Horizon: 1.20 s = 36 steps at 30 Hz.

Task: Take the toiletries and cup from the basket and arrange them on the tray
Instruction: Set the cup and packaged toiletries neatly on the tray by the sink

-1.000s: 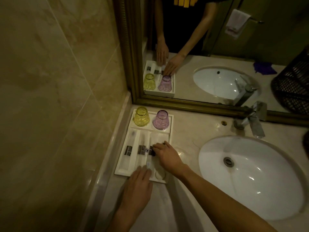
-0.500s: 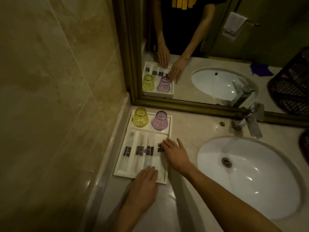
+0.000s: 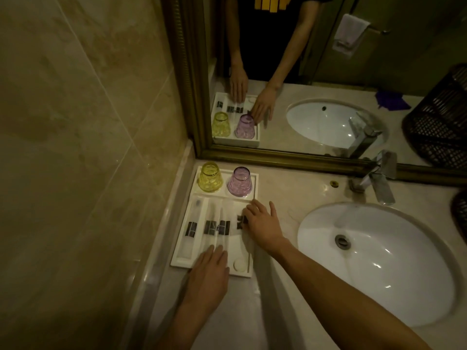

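Note:
A white tray (image 3: 182, 260) lies on the counter by the left wall. A yellow cup (image 3: 209, 177) and a purple cup (image 3: 240, 181) stand upside down at its far end. Several clear toiletry packets (image 3: 213, 227) with dark labels lie side by side in its slots. My right hand (image 3: 262, 224) rests flat on the rightmost packet (image 3: 240, 221), fingers spread. My left hand (image 3: 209, 271) lies flat on the tray's near edge, its fingertips touching the middle packets' ends. The dark basket (image 3: 460, 210) is only partly in view at the right edge.
A white sink (image 3: 379, 261) is set into the counter on the right, with a chrome tap (image 3: 379, 180) behind it. A gold-framed mirror (image 3: 278, 157) stands behind the tray. A tiled wall (image 3: 88, 147) closes the left side.
My right hand has slid from the middle packets to the tray's right side, and the rightmost packet now lies beside the others. My left hand has shifted a little right along the near edge.

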{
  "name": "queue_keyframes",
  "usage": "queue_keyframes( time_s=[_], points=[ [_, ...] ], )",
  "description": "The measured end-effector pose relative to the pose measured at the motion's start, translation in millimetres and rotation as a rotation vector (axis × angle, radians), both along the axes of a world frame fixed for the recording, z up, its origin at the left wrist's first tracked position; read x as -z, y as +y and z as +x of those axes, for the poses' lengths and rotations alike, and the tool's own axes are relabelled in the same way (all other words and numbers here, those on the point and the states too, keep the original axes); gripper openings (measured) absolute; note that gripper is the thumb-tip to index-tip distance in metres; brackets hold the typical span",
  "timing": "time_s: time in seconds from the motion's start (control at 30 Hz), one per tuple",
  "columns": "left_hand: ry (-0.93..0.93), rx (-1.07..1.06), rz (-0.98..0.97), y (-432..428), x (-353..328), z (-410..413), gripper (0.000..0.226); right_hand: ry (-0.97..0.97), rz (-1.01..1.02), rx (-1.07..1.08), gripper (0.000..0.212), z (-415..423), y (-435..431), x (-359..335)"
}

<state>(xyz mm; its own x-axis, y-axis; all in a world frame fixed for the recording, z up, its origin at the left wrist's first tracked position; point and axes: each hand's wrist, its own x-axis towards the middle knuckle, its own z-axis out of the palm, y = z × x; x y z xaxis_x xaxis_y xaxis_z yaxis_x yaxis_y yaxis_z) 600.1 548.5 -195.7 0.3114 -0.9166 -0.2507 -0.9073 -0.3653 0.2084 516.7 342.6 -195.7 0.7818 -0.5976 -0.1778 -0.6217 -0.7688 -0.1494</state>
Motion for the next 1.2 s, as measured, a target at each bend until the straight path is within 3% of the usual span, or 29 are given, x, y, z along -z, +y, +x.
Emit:
queue_keyframes(
  time_s=[0.13,0.37,0.6,0.77,0.9,0.97,1.2],
  points=[
    [0.016,-0.026,-0.003,2.8,1.5,4.0,0.054,0.014,-0.022,0.016,0.039,1.7,-1.6,1.9],
    [0.018,-0.056,-0.015,10.0,5.1,9.1,0.056,-0.149,-0.047,0.042,0.045,-14.9,22.7,-3.1],
    [0.06,-0.083,-0.018,10.4,2.8,6.9,0.057,-0.315,-0.022,-0.052,0.026,-42.8,71.2,-0.9],
    [0.049,-0.074,-0.004,9.4,2.3,8.7,0.057,-0.152,0.013,-0.057,0.024,-55.1,95.2,10.2],
    [0.06,-0.083,-0.032,9.4,5.8,12.9,0.056,-0.189,0.0,-0.005,0.026,-43.7,80.3,2.4],
    [0.056,-0.092,-0.032,7.1,7.2,16.6,0.056,-0.218,-0.027,0.041,0.034,-32.5,64.7,-4.4],
    [0.07,-0.098,0.057,5.4,12.9,22.3,0.057,0.064,-0.051,0.028,0.058,-13.8,44.8,3.9]
  ],
)
